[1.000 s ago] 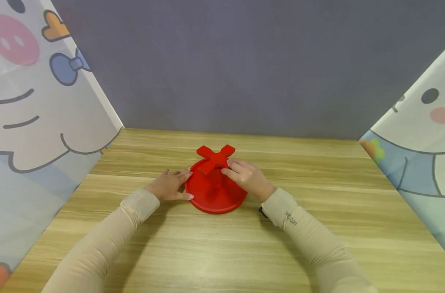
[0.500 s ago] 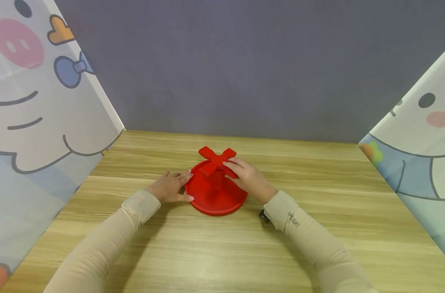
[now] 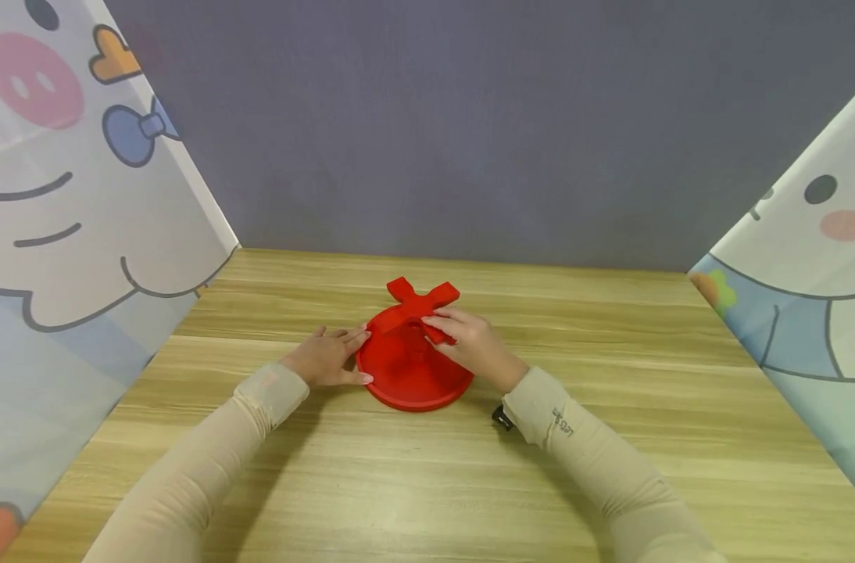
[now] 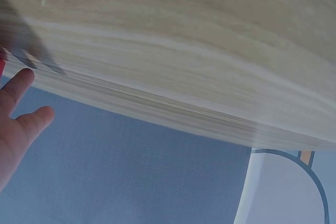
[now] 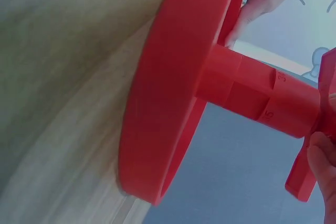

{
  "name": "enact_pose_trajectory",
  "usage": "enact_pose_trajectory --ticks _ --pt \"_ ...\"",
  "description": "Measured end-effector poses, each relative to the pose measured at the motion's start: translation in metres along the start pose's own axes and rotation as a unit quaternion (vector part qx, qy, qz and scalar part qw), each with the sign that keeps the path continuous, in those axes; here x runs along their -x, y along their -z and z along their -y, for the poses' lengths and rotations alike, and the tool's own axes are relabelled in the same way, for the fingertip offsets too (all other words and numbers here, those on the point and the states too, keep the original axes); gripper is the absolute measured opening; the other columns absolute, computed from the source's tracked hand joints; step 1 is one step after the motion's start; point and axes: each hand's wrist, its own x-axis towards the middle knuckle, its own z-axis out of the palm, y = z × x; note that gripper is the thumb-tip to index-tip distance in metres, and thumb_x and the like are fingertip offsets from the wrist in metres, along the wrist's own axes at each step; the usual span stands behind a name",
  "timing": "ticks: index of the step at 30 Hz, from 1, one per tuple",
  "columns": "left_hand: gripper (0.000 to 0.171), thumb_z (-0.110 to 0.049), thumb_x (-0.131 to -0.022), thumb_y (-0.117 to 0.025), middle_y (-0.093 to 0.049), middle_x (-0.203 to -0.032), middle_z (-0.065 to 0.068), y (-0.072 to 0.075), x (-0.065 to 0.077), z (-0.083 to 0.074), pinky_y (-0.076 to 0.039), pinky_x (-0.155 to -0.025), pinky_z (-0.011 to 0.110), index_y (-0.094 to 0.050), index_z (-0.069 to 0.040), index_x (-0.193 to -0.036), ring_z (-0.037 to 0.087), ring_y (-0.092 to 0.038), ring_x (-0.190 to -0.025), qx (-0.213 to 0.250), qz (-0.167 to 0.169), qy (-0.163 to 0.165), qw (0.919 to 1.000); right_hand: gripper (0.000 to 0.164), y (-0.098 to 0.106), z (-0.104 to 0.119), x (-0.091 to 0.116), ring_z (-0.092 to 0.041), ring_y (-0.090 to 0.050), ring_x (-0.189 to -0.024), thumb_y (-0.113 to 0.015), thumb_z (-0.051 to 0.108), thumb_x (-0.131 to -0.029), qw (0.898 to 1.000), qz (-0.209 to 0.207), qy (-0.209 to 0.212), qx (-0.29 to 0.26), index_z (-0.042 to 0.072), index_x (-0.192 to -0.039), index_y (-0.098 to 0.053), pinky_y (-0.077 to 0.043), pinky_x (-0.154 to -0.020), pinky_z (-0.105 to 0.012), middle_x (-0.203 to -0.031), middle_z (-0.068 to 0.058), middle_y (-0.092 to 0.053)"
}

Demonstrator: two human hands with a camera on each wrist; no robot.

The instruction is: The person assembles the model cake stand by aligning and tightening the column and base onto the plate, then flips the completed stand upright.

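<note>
A red round base [image 3: 406, 391] with a raised rim sits on the table. From its middle rises a red post [image 5: 257, 90] with small raised or engraved digits, topped by a red cross-shaped piece [image 3: 416, 303]. My right hand [image 3: 477, 348] pinches the near right arm of the cross, fingers over it; the thumb [image 5: 321, 156] shows against it in the right wrist view. My left hand [image 3: 327, 360] rests at the base's left rim, fingers extended and thumb apart. Only part of that hand [image 4: 16, 119] shows in the left wrist view, mostly away from the base.
The wood-grain table [image 3: 413, 485] reaches back to a grey wall [image 3: 427, 133]. Cartoon-printed panels [image 3: 41, 242] stand at both sides. A small black item [image 3: 502, 418] shows by the right cuff.
The cross-shaped piece has turned a little clockwise. My right fingers loosened and shifted on its arm, then closed on it further along. My left hand has stayed at the rim.
</note>
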Motion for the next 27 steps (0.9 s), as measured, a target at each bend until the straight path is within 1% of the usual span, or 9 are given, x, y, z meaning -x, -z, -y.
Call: enact_pose_trajectory --ticks 4,7,10,12,15,17,20,23,27 --pt "0.089 -0.065 -0.088 -0.050 -0.028 -0.155 0.013 0.000 0.002 0.000 -0.022 -0.106 0.065 -0.032 -0.002 -0.149 0.041 -0.037 -0.133 0.006 -0.002 0.002 1.0000 0.045 0.002 -0.007 0.001 -0.031 -0.061 -0.090 -0.079 -0.012 -0.067 0.999 0.024 -0.027 -0.027 -0.006 -0.110 -0.067 -0.056 -0.077 -0.033 -0.106 -0.022 -0.059" --pt "0.089 -0.064 -0.088 -0.050 -0.027 -0.155 0.012 0.000 0.003 0.001 -0.022 -0.107 0.065 -0.031 -0.002 -0.149 0.041 -0.036 -0.134 0.012 0.003 0.008 0.9999 0.049 0.007 -0.017 -0.001 -0.032 -0.056 -0.091 -0.074 -0.015 -0.069 0.998 0.044 -0.040 -0.028 -0.006 -0.116 -0.064 -0.054 -0.074 -0.035 -0.113 -0.026 -0.053" --pt "0.089 -0.064 -0.088 -0.050 -0.027 -0.155 0.012 0.001 0.003 0.001 -0.022 -0.107 0.065 -0.031 -0.003 -0.149 0.041 -0.036 -0.133 0.012 0.003 0.010 0.9999 0.051 0.016 -0.027 -0.008 -0.038 -0.055 -0.100 -0.073 -0.015 -0.070 0.993 0.084 -0.071 -0.049 -0.005 -0.119 -0.063 -0.051 -0.083 -0.043 -0.119 -0.029 -0.053" --pt "0.089 -0.064 -0.088 -0.051 -0.026 -0.155 0.012 0.002 0.003 0.001 -0.022 -0.107 0.064 -0.030 -0.003 -0.149 0.041 -0.036 -0.134 0.014 0.003 0.012 0.9998 0.050 0.024 -0.034 -0.015 -0.041 -0.052 -0.111 -0.074 -0.012 -0.072 0.981 0.126 -0.118 -0.094 -0.005 -0.121 -0.062 -0.047 -0.092 -0.048 -0.125 -0.029 -0.052" --pt "0.089 -0.064 -0.087 -0.052 -0.027 -0.155 0.012 0.002 0.003 0.002 -0.022 -0.107 0.064 -0.031 -0.004 -0.149 0.040 -0.035 -0.134 0.017 0.001 0.012 0.9998 0.052 0.032 -0.044 -0.026 -0.040 -0.046 -0.124 -0.075 -0.007 -0.075 0.946 0.184 -0.209 -0.168 -0.005 -0.125 -0.059 -0.040 -0.101 -0.052 -0.133 -0.025 -0.051" --pt "0.089 -0.065 -0.087 -0.052 -0.026 -0.155 0.011 0.002 0.003 0.002 -0.022 -0.107 0.064 -0.031 -0.004 -0.149 0.040 -0.035 -0.135 0.019 0.001 0.010 0.9998 0.054 0.036 -0.051 -0.033 -0.039 -0.043 -0.128 -0.075 -0.005 -0.077 0.923 0.210 -0.251 -0.201 -0.006 -0.127 -0.057 -0.038 -0.102 -0.053 -0.136 -0.025 -0.049" --pt "0.090 -0.065 -0.087 -0.051 -0.027 -0.155 0.012 0.001 0.003 0.003 -0.022 -0.107 0.064 -0.031 -0.003 -0.149 0.040 -0.035 -0.135 0.017 -0.002 0.007 0.9998 0.056 0.037 -0.060 -0.040 -0.037 -0.044 -0.127 -0.075 -0.001 -0.078 0.902 0.236 -0.272 -0.237 -0.008 -0.130 -0.054 -0.037 -0.102 -0.054 -0.137 -0.023 -0.050" --pt "0.091 -0.066 -0.087 -0.051 -0.027 -0.155 0.011 0.000 0.002 0.003 -0.022 -0.107 0.064 -0.031 -0.004 -0.149 0.039 -0.035 -0.135 0.017 -0.002 0.008 0.9998 0.058 0.036 -0.065 -0.047 -0.036 -0.049 -0.123 -0.074 0.005 -0.079 0.887 0.263 -0.274 -0.264 -0.006 -0.132 -0.052 -0.036 -0.103 -0.054 -0.136 -0.022 -0.052" --pt "0.091 -0.067 -0.087 -0.050 -0.025 -0.156 0.011 0.000 0.001 0.003 -0.021 -0.108 0.064 -0.030 -0.004 -0.150 0.039 -0.034 -0.135 0.019 0.000 0.006 0.9998 0.060 0.033 -0.067 -0.053 -0.033 -0.053 -0.119 -0.074 0.006 -0.079 0.867 0.282 -0.294 -0.286 -0.005 -0.134 -0.052 -0.036 -0.105 -0.050 -0.133 -0.021 -0.054"
